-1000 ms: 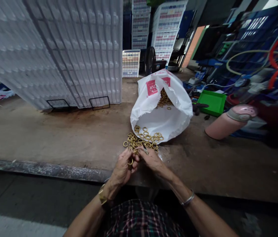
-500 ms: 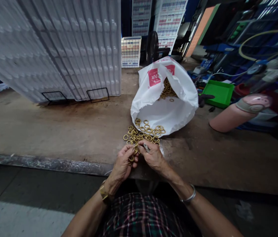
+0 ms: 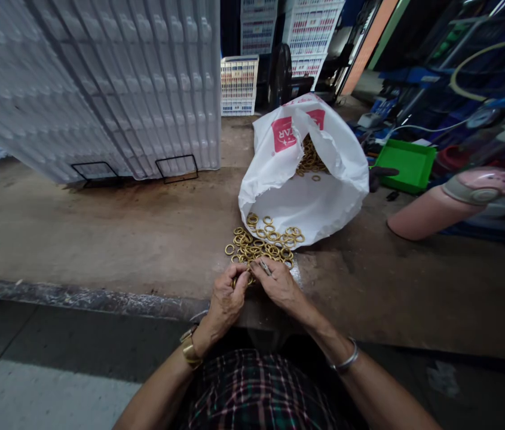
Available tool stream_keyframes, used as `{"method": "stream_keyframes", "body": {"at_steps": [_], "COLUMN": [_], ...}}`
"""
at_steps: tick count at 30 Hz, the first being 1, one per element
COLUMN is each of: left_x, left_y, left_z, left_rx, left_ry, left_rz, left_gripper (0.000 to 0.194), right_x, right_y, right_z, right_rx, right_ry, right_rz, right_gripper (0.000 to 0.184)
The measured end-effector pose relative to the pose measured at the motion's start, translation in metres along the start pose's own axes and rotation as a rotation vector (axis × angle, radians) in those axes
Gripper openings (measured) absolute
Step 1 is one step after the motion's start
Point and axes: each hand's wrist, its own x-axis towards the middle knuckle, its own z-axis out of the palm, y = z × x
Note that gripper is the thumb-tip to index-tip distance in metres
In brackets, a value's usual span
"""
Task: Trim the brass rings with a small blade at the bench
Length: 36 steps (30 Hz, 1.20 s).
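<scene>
My left hand [image 3: 225, 298] is closed at the bench's near side, gripping several brass rings [image 3: 250, 279] that show partly between thumb and fingers. Close beside it, my right hand [image 3: 282, 289] has its fingertips against those rings. A small grey metal tool [image 3: 265, 267] juts out between the right fingers; its kind is not clear. Just beyond both hands lies a loose pile of brass rings [image 3: 259, 248], spilling from the torn mouth of a white plastic sack [image 3: 265, 173]. More rings [image 3: 310, 158] are heaped deeper inside the sack.
Clear ribbed plastic trays [image 3: 144, 89] stand on wire holders at the left of the wooden bench [image 3: 144, 239]. To the right are a green tray [image 3: 407, 166] and a tilted pink bottle [image 3: 440, 206]. White crates [image 3: 238, 80] stack up behind.
My left hand has turned and closed further over its rings, so fewer of them show. The right hand stays beside it with the metal tool. The view has shifted slightly.
</scene>
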Motion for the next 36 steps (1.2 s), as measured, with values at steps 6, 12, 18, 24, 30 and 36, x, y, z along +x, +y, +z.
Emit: {"method": "stream_keyframes", "body": {"at_steps": [6,12,18,24,30,36], "left_x": [-0.005,-0.009,-0.011,-0.012,-0.01,-0.014], "left_y": [0.001,0.0,0.002,0.011,0.008,0.009], "left_z": [0.001,0.004,0.008,0.007,0.008,0.011], "left_rx": [-0.164,-0.315,-0.198,-0.251,-0.286,-0.272], "left_ry": [-0.085,-0.166,-0.136,-0.15,-0.14,-0.082], "left_rz": [-0.297,-0.404,-0.288,-0.355,-0.402,-0.362], "left_gripper": [0.024,0.036,0.034,0.036,0.035,0.033], "right_x": [0.004,-0.002,-0.008,-0.008,-0.013,-0.02], "right_y": [0.001,-0.001,-0.002,0.001,0.009,0.013], "right_z": [0.002,0.002,0.0,-0.001,-0.003,-0.003], "right_rx": [0.086,0.105,0.124,0.174,-0.031,-0.473], "right_ry": [0.009,0.008,0.019,0.069,0.084,-0.009], "right_rz": [0.075,0.078,0.038,0.067,-0.037,-0.174], "right_gripper": [0.02,0.02,0.02,0.023,0.02,0.021]}}
